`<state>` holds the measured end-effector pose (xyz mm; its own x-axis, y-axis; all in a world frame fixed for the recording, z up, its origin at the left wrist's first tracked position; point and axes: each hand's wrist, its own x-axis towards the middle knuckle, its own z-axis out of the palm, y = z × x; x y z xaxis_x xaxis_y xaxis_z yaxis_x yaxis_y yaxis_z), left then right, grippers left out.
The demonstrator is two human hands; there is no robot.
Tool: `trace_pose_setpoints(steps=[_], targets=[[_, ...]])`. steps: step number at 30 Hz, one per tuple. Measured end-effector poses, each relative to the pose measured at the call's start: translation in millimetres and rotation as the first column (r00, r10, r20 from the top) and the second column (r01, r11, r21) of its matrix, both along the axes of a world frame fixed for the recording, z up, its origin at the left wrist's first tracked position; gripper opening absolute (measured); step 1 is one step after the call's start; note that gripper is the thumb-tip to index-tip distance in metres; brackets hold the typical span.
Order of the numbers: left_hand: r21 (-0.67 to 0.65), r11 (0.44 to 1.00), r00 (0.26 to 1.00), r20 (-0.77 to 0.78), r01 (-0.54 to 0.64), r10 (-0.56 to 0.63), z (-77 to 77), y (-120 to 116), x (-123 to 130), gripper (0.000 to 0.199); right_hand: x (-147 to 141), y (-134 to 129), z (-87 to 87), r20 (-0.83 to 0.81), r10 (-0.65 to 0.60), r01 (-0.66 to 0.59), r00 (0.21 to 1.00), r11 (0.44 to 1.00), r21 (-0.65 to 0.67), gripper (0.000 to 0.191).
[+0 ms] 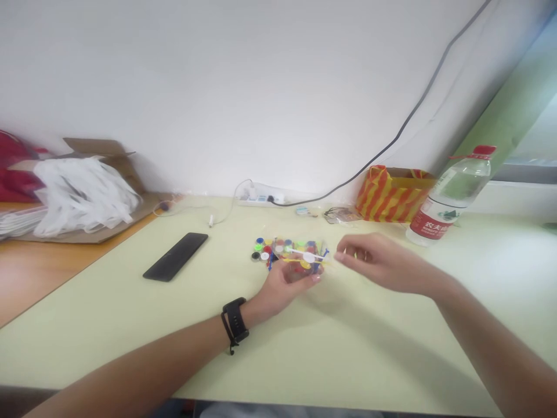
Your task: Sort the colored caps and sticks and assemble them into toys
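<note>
My left hand, with a black watch on the wrist, is closed around a small toy with coloured sticks. The toy has white and yellow sticks with round discs and blue end pieces; blur and my fingers hide much of its body. Just right of it, apart from the toy, hovers my right hand, fingers curled and thumb close to the index finger. Whatever is pinched there is too small to make out. Behind and left of the toy lie several coloured round pieces in blue, green, red, white and black.
A black phone lies on the pale table at left. Farther left, a cardboard box holds white strips. At the back are a power strip, a striped bag and a water bottle.
</note>
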<state>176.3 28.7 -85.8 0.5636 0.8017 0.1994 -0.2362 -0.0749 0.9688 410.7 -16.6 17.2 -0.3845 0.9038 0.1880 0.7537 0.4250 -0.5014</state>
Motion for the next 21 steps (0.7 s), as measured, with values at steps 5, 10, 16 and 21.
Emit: trace_pose_setpoints(steps=[5, 10, 16, 21], targets=[[-0.048, 0.998, 1.000, 0.006, 0.028, -0.028, -8.3, 6, 0, 0.037, 3, 4, -60.2, -0.264, 0.062, -0.134, 0.962, 0.956, -0.262, 0.039], [-0.034, 0.999, 1.000, -0.018, -0.015, 0.014, -6.8, 6, 0, 0.039, 1, 9, -82.2, -0.359, 0.017, -0.126, 0.933, 0.951, -0.282, 0.035], [0.052, 0.996, 0.994, -0.072, -0.075, 0.078, -4.9, 6, -1, 0.036, 6, 11, -89.4, -0.279, 0.091, -0.167, 0.956, 0.950, -0.264, 0.033], [0.179, 0.982, 0.987, -0.134, -0.064, 0.089, -4.5, -1, 0, 0.033, 16, 10, -83.2, -0.327, 0.052, -0.116, 0.943, 0.977, -0.180, 0.030]])
